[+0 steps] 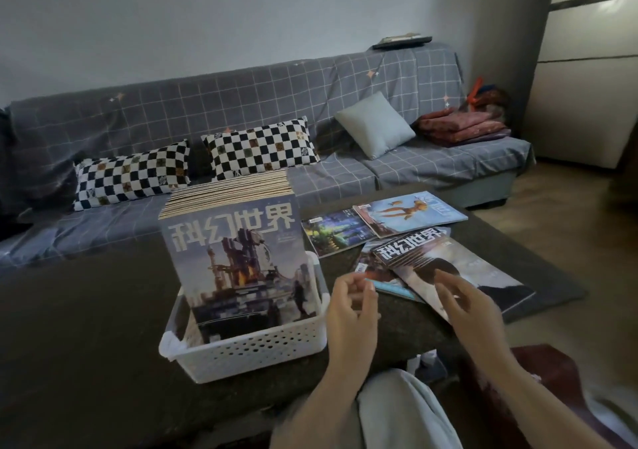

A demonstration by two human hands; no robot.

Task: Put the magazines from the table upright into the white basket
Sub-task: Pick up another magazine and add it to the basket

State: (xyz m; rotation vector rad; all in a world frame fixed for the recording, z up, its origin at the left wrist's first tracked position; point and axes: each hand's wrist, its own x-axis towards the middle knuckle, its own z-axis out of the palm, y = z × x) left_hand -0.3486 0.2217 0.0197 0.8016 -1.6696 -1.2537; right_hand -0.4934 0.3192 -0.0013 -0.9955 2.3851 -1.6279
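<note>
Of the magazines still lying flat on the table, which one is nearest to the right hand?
The magazine with large white title characters, directly beneath the right hand. The other magazines lie farther back or left.

A single wide-angle view comes from the person's head, looking forward and down across the dark desk (86, 310) from its near edge. The person's lap and forearms enter from the bottom edge, and the hands, left hand (352, 305) and right hand (466, 305), sit close below the lens. The white basket (248, 348) stands near, just left of centre. Beyond the desk the view faces a grey checked sofa (345, 79) against the wall, farther off. Straight lines bend toward the edges. There is no second view to share the scene.
</note>
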